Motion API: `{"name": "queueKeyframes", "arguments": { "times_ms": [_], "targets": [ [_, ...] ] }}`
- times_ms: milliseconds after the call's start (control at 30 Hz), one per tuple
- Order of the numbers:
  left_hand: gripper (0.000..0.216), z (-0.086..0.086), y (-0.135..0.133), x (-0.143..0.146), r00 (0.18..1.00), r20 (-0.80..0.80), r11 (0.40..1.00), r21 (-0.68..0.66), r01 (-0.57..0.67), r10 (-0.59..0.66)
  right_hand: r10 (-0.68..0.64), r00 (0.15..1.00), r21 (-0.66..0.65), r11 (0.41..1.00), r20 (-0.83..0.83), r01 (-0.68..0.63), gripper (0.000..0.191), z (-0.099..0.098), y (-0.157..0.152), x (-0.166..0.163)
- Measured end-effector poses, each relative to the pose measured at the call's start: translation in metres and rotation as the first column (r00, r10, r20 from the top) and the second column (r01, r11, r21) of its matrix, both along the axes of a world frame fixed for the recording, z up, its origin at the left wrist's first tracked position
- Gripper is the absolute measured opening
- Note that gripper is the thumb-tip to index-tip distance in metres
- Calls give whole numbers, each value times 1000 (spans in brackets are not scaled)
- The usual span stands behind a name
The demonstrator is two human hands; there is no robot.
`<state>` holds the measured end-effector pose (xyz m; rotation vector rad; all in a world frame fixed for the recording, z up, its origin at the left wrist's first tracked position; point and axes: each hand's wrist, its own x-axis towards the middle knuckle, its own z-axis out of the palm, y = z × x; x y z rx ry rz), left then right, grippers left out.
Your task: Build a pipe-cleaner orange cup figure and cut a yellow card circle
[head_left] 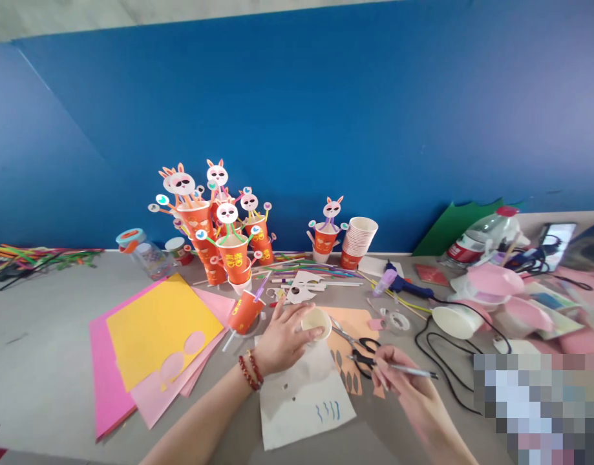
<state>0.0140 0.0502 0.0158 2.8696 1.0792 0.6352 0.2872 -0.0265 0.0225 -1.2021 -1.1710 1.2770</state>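
My left hand [286, 336], wearing beaded bracelets, is closed around a pale paper cup [314, 319], its thumb across the cup's round end. Under the hand lies a sheet of white paper [304, 413] with several short blue wavy strokes and a few small holes. In my right hand [401, 374] is a pen [413, 371], pinched between the fingers and pointing out to the right. Beside that hand, black-handled scissors [359, 347] rest on orange paper [345, 320] with cut-out slots.
Red cups with paper rabbits [233, 255] stand at the back left, near a tipped rabbit cup [247, 311]. Coloured sheets [161, 323] lie left. A cup stack [359, 239], glue gun [408, 285], tape roll [397, 321], black cable [423, 345] and water bottle [481, 240] occupy the right.
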Motion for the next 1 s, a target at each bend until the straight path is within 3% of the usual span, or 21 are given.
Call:
{"name": "queueKeyframes", "arguments": {
  "times_ms": [333,533,700,867,1000],
  "targets": [
    [43,1,-2,0,999,44,999,-32,12,-11,12,960,154,986,280,-57,42,-12,1,-9],
    [26,-8,1,2,983,178,999,-25,48,-43,-100,814,340,932,573,-124,29,-22,-2,-22],
    [52,0,-1,-2,972,234,993,-116,27,1,-130,680,429,855,722,-292,25,-25,-5,-33],
    [69,-4,-4,-3,971,240,986,-167,25,16,-184,647,425,873,740,-237,44,-31,-4,-33],
    [94,-12,-3,2,966,247,979,-204,-25,76,-188,625,440,855,757,-275,51,-30,0,-35]
  ]
}}
